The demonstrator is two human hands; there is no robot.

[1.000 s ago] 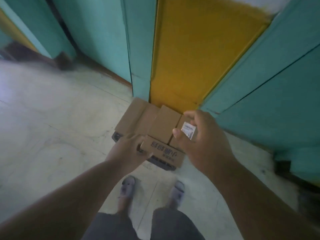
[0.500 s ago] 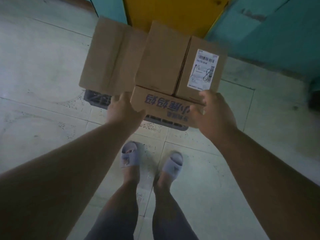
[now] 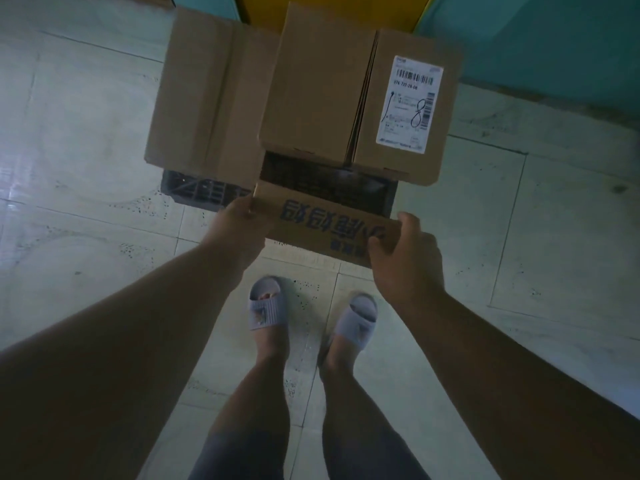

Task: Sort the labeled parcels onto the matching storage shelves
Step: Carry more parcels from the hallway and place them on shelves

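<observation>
Cardboard parcel [image 3: 322,98] held out ahead of both hands, above tiled floor [image 3: 86,150]. Near flap [image 3: 325,226] gripped at left corner by left hand [image 3: 239,233], at right end by right hand [image 3: 405,261]; fingers curled over edge. Hands set apart, flap spanning between. White shipping label [image 3: 410,103], handwritten 8, seen beyond right hand. Second box [image 3: 204,98] beyond left hand, touching parcel's left side. Dark crate [image 3: 197,190] partly seen beneath.

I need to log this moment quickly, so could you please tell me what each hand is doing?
Left hand: grips the left end of the printed cardboard flap.
Right hand: grips its right end.
</observation>
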